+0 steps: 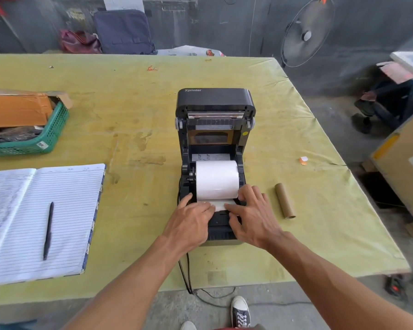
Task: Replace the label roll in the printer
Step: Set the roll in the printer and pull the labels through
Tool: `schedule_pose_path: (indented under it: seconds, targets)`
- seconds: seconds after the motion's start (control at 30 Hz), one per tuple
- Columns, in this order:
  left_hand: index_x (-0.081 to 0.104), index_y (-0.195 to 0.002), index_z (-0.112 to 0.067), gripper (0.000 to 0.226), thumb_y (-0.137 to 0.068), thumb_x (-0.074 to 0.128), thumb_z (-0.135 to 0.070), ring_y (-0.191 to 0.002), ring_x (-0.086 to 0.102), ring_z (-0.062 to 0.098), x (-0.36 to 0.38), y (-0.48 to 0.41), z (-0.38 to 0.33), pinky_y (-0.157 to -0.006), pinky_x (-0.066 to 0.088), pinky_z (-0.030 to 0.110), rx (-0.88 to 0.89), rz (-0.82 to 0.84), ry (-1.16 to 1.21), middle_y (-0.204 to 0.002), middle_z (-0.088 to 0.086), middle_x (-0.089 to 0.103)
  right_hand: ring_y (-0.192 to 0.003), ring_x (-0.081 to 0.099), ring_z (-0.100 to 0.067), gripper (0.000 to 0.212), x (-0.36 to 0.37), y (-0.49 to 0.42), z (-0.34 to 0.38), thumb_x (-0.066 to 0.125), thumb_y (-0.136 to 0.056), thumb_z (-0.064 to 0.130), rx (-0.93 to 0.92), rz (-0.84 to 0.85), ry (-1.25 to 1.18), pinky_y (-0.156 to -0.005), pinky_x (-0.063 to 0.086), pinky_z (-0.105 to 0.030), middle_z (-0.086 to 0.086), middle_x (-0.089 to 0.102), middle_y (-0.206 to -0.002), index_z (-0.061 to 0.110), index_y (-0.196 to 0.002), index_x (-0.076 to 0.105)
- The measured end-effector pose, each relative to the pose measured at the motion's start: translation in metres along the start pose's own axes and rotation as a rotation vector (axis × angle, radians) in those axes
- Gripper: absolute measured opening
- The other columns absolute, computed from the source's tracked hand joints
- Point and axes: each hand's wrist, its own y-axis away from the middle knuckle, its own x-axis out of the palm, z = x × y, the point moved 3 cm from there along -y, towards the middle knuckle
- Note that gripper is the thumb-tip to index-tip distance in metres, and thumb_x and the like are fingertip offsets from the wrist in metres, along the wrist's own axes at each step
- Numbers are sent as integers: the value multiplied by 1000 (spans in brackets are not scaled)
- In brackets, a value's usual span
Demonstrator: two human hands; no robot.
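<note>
At the centre of the frame a black printer (215, 163) stands on the yellow-green worktop (138, 110) with its lid raised, the word "Xprinter" legible at the lid's upper left corner. A full white label roll (217, 179) sits in the open bay, its loose end drawn forward over the front edge. The left hand (188, 225) and right hand (253, 217) lie flat, fingers pressing that paper end down, neither one clenched; an empty brown cardboard core (285, 200) lies just right of the printer.

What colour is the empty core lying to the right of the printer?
Brown cardboard: the empty core shows best in the head view, right of the black printer.
</note>
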Motion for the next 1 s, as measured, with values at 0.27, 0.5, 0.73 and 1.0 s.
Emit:
schedule_pose_path:
  seconds: [0.27,0.5,0.73,1.0]
  targets:
    - [79,-97,-11,35,-71,55,-13,-92,73,19,-6,0,-4,-101,48,54,-29,107,-63,-99,5,78,-81,56,-25,22,-2,-1,-11,59,-91,22,34,84,-126,-69,52,-42,-2,62,-89,13,-90,78]
    - [59,-66,-19,30,-94,59,-9,-50,53,18,-17,-25,0,-70,47,30,-53,194,-36,-54,-6,52,-104,50,-21,31,-7,-13,-2,48,-100,34,-83,255,-24,-85,44,-36,0,59,-112,19,-111,72]
    - [58,-57,-14,31,-70,68,12,-35,42,20,-20,-25,-7,-49,28,28,-27,145,-101,-44,-2,47,-93,52,-23,20,-6,-21,2,55,-99,24,-202,219,41,-72,37,-32,-1,62,-98,17,-90,72]
    - [65,-73,-14,21,-79,64,6,-67,52,24,-7,-15,-6,-62,39,38,-119,36,-108,-70,2,59,-76,53,-23,17,-4,-21,5,70,-87,18,-235,133,76,-63,31,-32,-1,61,-79,16,-70,68]
